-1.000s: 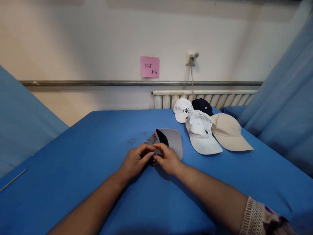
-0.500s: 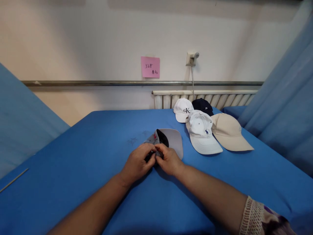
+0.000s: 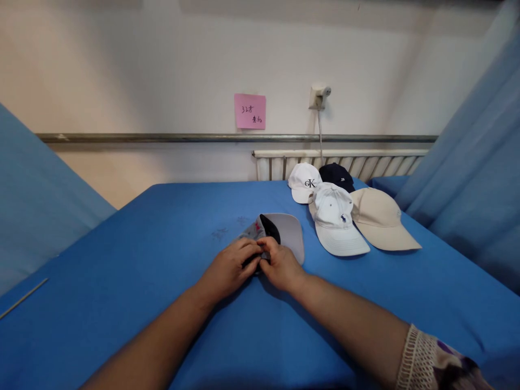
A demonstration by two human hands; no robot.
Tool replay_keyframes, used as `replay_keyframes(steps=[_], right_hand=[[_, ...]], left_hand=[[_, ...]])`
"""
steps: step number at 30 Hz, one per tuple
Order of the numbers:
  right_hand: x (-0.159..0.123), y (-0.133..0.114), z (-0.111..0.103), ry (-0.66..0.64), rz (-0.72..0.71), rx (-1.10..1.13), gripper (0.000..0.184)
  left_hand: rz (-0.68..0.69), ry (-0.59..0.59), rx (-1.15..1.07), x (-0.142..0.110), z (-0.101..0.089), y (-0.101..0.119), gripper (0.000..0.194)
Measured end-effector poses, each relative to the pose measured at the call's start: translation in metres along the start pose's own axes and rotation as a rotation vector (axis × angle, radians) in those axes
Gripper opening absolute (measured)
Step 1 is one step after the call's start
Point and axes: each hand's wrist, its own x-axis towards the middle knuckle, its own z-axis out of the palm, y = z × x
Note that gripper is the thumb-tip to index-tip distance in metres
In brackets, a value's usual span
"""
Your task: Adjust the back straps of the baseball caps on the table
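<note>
A grey cap [image 3: 291, 233] lies on the blue-covered table [image 3: 162, 227], its brim pointing right and its dark inside partly showing. My left hand [image 3: 234, 265] is closed on the cap's near edge, thumb against fingers. Right beside it, my right hand [image 3: 280, 264] pinches the same edge, and the fingertips of both hands meet there. What lies between the fingertips, perhaps part of the cap's band, is mostly hidden by the hands. A small red mark shows on the cap's grey fabric.
At the right back sit a white cap with black letters [image 3: 304, 183], a dark navy cap [image 3: 336, 176], a white cap with a small blue emblem [image 3: 335, 216] and a beige cap [image 3: 379, 216]. A thin stick [image 3: 23, 298] lies at the left edge. Blue curtains [image 3: 479, 162] hang on both sides.
My left hand's fingers have shifted slightly over the cap's edge, covering more of the grey piece between the fingertips. The cap has stayed in place.
</note>
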Motion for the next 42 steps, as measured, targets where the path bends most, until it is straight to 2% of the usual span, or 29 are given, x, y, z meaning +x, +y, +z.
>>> replay_keyframes(steps=[4, 7, 10, 14, 16, 18, 23, 29, 35, 39, 42], right_hand=[[0.000, 0.000, 0.000, -0.001, -0.022, -0.013, 0.038], [0.000, 0.000, 0.001, -0.006, -0.039, -0.011, 0.036], [0.000, -0.001, 0.001, 0.001, -0.046, -0.004, 0.035], [-0.001, -0.003, 0.002, 0.039, -0.047, 0.056, 0.034], [0.000, -0.002, 0.002, 0.044, -0.043, 0.064, 0.034], [0.000, -0.001, 0.002, 0.039, -0.040, 0.055, 0.033], [0.001, 0.001, 0.002, 0.026, -0.027, -0.033, 0.036], [0.000, -0.004, 0.001, 0.019, -0.061, -0.076, 0.031], [-0.001, -0.008, 0.000, 0.068, -0.070, 0.007, 0.029], [0.001, -0.006, 0.000, 0.090, -0.007, 0.016, 0.023], [0.002, -0.001, 0.002, 0.096, 0.029, 0.076, 0.018]], left_hand=[[-0.033, -0.060, -0.016, -0.001, -0.004, -0.002, 0.021], [-0.094, -0.053, 0.012, -0.002, -0.005, 0.000, 0.016], [-0.201, 0.006, -0.011, -0.002, 0.000, 0.002, 0.012], [-0.318, 0.149, -0.216, -0.001, 0.008, 0.000, 0.015], [-0.342, 0.170, -0.281, 0.000, 0.009, -0.001, 0.013], [-0.315, 0.129, -0.242, 0.001, 0.008, 0.000, 0.009], [-0.193, 0.037, 0.033, 0.001, -0.001, 0.005, 0.010], [-0.277, 0.045, 0.130, 0.001, -0.002, 0.010, 0.010], [-0.448, 0.213, -0.071, 0.003, 0.003, 0.006, 0.005], [-0.518, 0.320, -0.454, 0.003, 0.002, -0.008, 0.008], [-0.532, 0.312, -0.619, 0.003, 0.001, -0.016, 0.008]])
